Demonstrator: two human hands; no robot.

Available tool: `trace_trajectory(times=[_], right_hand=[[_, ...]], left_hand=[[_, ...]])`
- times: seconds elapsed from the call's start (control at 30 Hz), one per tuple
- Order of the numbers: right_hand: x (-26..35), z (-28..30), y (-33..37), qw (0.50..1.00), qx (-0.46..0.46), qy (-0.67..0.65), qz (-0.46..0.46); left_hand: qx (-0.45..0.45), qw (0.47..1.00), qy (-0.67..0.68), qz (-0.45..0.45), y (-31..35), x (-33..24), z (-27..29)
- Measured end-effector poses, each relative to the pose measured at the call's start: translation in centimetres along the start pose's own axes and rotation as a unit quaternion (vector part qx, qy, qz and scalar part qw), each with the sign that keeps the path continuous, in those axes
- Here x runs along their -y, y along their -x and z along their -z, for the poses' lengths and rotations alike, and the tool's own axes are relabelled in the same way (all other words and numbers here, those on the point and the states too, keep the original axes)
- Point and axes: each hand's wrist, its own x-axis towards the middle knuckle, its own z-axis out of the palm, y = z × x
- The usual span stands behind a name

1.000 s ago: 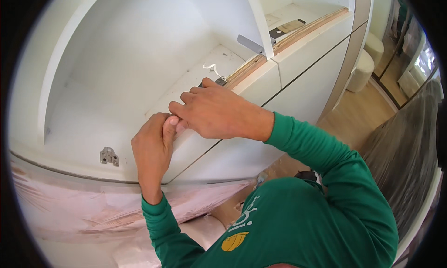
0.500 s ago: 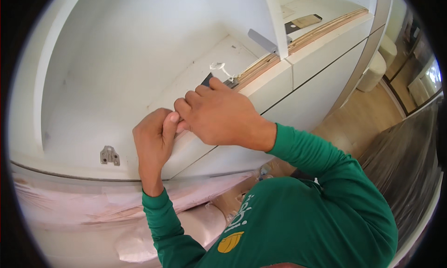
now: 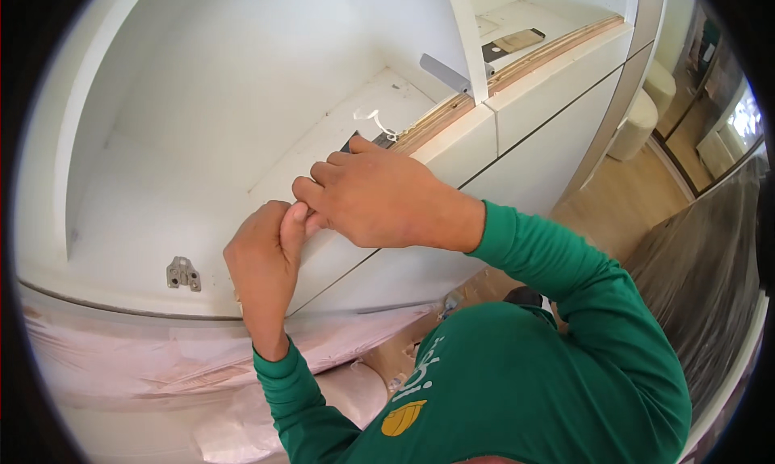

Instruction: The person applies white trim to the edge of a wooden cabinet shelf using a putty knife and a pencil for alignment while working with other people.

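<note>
My left hand (image 3: 265, 250) is closed at the front edge of a white cabinet (image 3: 456, 149), its thumb pressed against the fingertips of my right hand. The right hand (image 3: 379, 194) is closed too, fingers curled over the same edge. Whatever the two hands pinch is hidden behind the fingers. Just beyond my right knuckles lies a dark flat piece (image 3: 378, 140), partly covered by the hand. A thin white curled strip (image 3: 368, 115) rises beside it. Bare layered wood (image 3: 432, 125) shows along the cabinet's edge to the right of my hands.
A metal hinge plate (image 3: 183, 273) is fixed to the cabinet floor at the left. A grey metal arm (image 3: 446, 73) sticks out near the upright divider (image 3: 470, 40). Beyond it lies a flat tan-and-dark object (image 3: 517, 41). Pinkish plastic sheeting (image 3: 161, 351) hangs below the cabinet.
The whole view has shifted slightly. Both hands stay together at the cabinet edge, the left wrist a little more bent. Nothing has visibly been picked up or let go.
</note>
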Motion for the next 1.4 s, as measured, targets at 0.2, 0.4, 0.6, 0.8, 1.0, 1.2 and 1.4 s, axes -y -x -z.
trace_trajectory(times=[0.2,0.4,0.6,0.8,1.0,1.2,1.4], right_hand=[[0.9,-0.2,0.0,0.999,0.002,0.05,-0.021],[0.7,-1.1,0.1,0.997,-0.044,0.065,-0.026],[0.7,0.4,-0.5,0.999,0.026,0.027,0.001],[-0.1,-0.1,0.1,1.0,-0.011,0.012,0.005],[0.6,-0.8,0.4,0.998,-0.043,0.045,-0.009],[0.4,-0.4,0.5,0.997,-0.033,0.071,-0.011],[0.3,0.9,-0.1,1.0,0.017,0.002,-0.004]], left_hand=[[0.023,0.997,0.066,-0.013,-0.8,2.1,-0.1],[0.016,0.995,0.093,-0.024,-1.7,1.6,-0.4],[-0.028,0.999,0.041,-0.017,0.2,1.0,-0.1],[-0.009,1.0,0.016,-0.009,-0.2,0.6,-0.5],[0.002,0.996,0.084,-0.031,-0.8,1.6,-0.3],[0.003,0.994,0.103,-0.033,-1.2,1.2,-0.6],[-0.038,0.999,0.011,-0.032,0.2,0.0,-0.3]])
